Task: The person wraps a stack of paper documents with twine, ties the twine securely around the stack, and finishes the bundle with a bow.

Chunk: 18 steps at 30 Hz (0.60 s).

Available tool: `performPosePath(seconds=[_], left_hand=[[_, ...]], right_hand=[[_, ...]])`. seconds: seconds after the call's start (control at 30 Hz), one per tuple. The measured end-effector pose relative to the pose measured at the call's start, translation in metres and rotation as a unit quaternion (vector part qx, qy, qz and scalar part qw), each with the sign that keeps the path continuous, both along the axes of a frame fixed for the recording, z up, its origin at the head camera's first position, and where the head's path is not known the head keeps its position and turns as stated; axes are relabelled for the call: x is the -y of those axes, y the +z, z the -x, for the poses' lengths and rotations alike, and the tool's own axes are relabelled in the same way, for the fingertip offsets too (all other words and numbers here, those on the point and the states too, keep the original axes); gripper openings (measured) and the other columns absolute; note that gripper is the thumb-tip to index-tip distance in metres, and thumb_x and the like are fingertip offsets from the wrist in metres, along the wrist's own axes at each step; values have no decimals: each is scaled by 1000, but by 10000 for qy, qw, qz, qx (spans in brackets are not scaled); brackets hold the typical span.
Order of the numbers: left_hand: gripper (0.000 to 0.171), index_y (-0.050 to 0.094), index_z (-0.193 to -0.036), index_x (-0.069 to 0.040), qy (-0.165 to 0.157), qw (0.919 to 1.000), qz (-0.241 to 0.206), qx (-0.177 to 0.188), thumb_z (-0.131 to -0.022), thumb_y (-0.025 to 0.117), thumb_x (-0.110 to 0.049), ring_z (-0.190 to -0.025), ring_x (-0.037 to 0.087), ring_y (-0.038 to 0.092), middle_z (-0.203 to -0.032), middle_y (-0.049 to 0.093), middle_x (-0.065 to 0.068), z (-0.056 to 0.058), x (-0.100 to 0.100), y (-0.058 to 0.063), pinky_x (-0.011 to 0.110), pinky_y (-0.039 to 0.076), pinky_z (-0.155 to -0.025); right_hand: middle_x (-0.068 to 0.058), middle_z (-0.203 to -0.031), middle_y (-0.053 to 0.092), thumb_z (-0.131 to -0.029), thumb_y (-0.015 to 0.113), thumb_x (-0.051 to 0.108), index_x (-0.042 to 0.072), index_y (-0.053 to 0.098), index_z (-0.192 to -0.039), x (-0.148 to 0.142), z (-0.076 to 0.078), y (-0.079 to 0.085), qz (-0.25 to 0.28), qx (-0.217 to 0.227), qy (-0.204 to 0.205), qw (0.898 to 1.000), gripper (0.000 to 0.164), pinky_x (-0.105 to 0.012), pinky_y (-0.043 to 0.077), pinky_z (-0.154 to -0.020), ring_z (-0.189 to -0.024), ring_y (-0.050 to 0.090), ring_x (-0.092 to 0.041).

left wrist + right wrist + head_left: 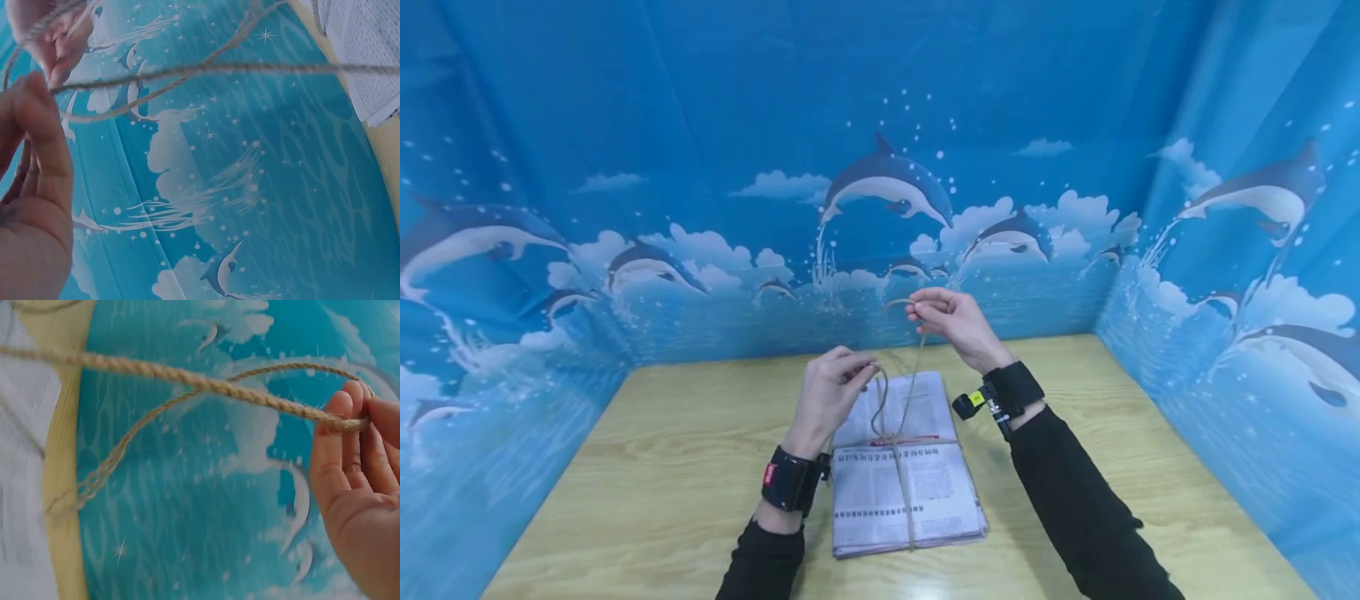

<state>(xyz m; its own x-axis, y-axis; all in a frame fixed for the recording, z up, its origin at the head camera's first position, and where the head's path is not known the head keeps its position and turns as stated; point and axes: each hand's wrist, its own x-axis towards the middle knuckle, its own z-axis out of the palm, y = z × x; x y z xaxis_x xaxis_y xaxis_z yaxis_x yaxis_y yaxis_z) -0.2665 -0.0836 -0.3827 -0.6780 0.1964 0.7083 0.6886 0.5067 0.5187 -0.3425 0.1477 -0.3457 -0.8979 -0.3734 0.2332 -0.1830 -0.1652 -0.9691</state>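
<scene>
A stack of newspapers [872, 492] lies on the table with brown twine [904, 483] wrapped round it lengthwise and crosswise, crossing near the middle. Above the stack's left side my left hand [831, 396] pinches one length of the twine between thumb and fingers. Higher and farther right, my right hand [955, 325] pinches another length, whose short tail sticks out to the left. In the right wrist view the twine [250, 395] runs from the pinching fingertips back toward the papers. The left wrist view shows the twine [269, 67] stretching from the left fingertips toward the stack.
The pale wood-grain table [685, 467] extends to both sides of the stack. A blue curtain [715, 108] printed with dolphins and clouds stands along the table's back and sides. Each wrist wears a black strap [790, 479] with a small camera.
</scene>
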Motion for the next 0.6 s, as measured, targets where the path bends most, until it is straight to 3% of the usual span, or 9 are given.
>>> performPosePath(seconds=[0.13, 0.27, 0.37, 0.47, 0.53, 0.6], left_hand=[[12, 77, -98, -6, -220, 9997, 35, 30, -86, 73, -5, -65, 6, 65, -82, 71, 4, 1, 1, 0, 16, 53, -58], [11, 76, -97, -7, -234, 9995, 173, -76, -86, 74, -6, -67, 8, 66, -84, 74, 5, 1, 1, 2, 18, 54, -61], [10, 75, -96, -6, -127, 9992, 346, -123, -85, 75, -6, -67, 10, 67, -83, 74, 5, 1, 1, 2, 18, 54, -61], [9, 72, -91, -7, 58, 9985, 540, -104, -83, 75, -3, -67, 10, 67, -80, 73, 4, 1, 1, 0, 18, 54, -61], [10, 70, -88, -8, 210, 9977, 645, -98, -82, 75, -2, -66, 10, 66, -78, 72, 3, 1, 1, 0, 19, 53, -61], [10, 71, -87, -8, 329, 9970, 689, -103, -81, 76, -1, -66, 10, 65, -78, 72, 2, 1, 2, -1, 19, 53, -61]], right_hand=[[-4, -112, 70, -98, 60, 11, 3, 59, -125, 18, 0, 10, -58, -353, 290, 9989, 28, -33, 56, -85, -105, 65, -20], [-13, -122, 66, -99, 58, 10, 1, 58, -127, 34, 2, 11, -489, -639, 291, 9963, 30, -39, 55, -90, -110, 63, -27], [-18, -128, 63, -101, 54, 11, 0, 55, -132, 40, 4, 1, -1184, -619, 426, 9901, 33, -44, 51, -97, -117, 61, -30], [-16, -134, 60, -104, 48, 15, 4, 52, -138, 40, 6, -16, -1925, -483, 694, 9776, 36, -44, 46, -105, -126, 56, -30], [-16, -137, 57, -106, 43, 18, 4, 50, -140, 36, 7, -27, -2143, -406, 806, 9726, 38, -42, 43, -108, -131, 51, -31], [-17, -137, 57, -107, 41, 20, 3, 51, -139, 32, 7, -36, -2106, -287, 777, 9741, 38, -42, 43, -109, -132, 50, -31]])
